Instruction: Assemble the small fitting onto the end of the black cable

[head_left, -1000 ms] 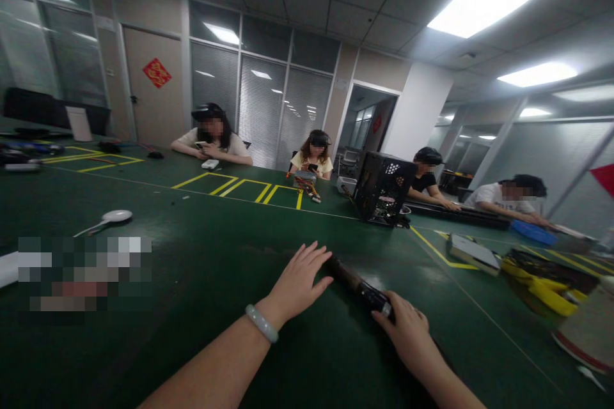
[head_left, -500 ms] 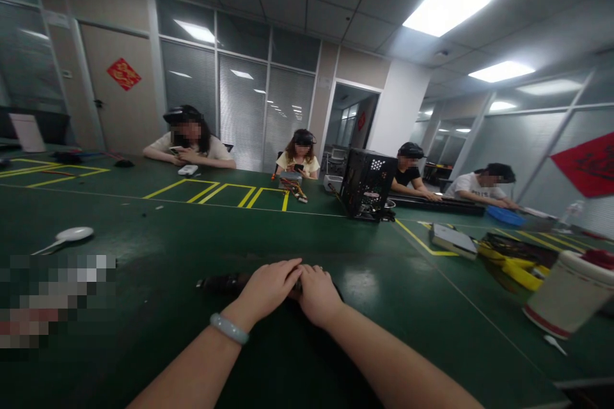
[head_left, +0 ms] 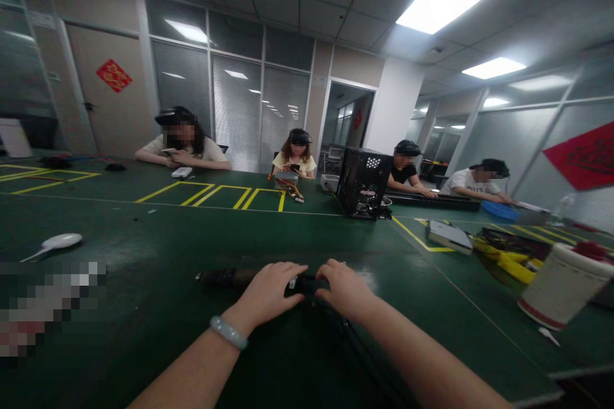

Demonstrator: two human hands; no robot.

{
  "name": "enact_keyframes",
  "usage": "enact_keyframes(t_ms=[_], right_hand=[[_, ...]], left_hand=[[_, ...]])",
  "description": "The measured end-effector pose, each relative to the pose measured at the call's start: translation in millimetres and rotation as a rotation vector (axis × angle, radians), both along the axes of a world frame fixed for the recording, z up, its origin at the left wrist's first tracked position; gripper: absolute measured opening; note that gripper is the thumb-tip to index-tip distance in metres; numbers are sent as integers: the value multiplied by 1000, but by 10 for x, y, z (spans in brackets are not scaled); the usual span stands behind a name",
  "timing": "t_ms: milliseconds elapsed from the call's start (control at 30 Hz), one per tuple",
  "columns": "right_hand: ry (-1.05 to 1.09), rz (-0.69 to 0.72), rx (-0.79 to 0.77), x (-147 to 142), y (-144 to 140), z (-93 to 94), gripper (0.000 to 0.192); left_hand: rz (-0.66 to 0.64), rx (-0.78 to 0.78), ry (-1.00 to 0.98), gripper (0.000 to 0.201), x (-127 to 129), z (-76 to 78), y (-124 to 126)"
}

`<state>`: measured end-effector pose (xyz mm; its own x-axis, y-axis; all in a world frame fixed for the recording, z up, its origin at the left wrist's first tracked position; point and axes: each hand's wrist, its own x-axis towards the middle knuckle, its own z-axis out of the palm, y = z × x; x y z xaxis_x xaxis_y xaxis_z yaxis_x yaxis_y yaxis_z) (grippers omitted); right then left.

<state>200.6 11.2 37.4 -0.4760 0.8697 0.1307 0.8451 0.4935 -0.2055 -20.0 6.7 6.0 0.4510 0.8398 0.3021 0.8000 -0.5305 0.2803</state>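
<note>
A dark electric screwdriver (head_left: 228, 278) lies on the green table in front of me, its bit end pointing left. My left hand (head_left: 275, 287), with a pale bangle at the wrist, is curled over its right end, thumb toward the right. The black cable (head_left: 348, 329) leaves that end and runs down to the right, under my right forearm. At the start of the cable my right hand (head_left: 343, 287) has its fingers bent around it. A small gap separates the two hands, and part of the tool is hidden beneath the left one.
A white spoon (head_left: 62, 241) lies at left. Ahead stands a black computer case (head_left: 363, 182), beside a power supply (head_left: 286, 180) with wires. To the right are a silver box (head_left: 449, 236), a yellow tray (head_left: 515, 265) and a white tub (head_left: 559, 287). Several people sit across the table.
My hands have drawn apart from touching; the right one has moved right, and the tool's end and cable show between them. The view has shifted slightly.
</note>
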Motion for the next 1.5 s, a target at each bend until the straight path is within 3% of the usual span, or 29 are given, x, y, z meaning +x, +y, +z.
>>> enact_keyframes(t_ms=[133, 300, 567, 767, 900, 1067, 1500], right_hand=[[-107, -7, -121, 238, -100, -16, 25], [-79, 28, -169, 195, -119, -54, 11], [350, 56, -595, 22, 214, -256, 16], [561, 62, -670, -116, 345, -344, 19], [626, 34, -612, -80, 317, -409, 15], [526, -59, -385, 33, 255, -422, 13], [415, -161, -239, 18, 221, -433, 11]], left_hand=[[-4, 44, 25, 36, 142, -8, -1], [11, 39, 30, 27, 206, 32, -34], [22, 61, 0, 20, 208, 38, -32], [63, 49, 21, 17, 212, 41, -16], [70, 49, 21, 18, 215, 43, -14], [76, 52, 43, 20, 239, 50, -32], [62, 56, 38, 22, 246, 76, -75]])
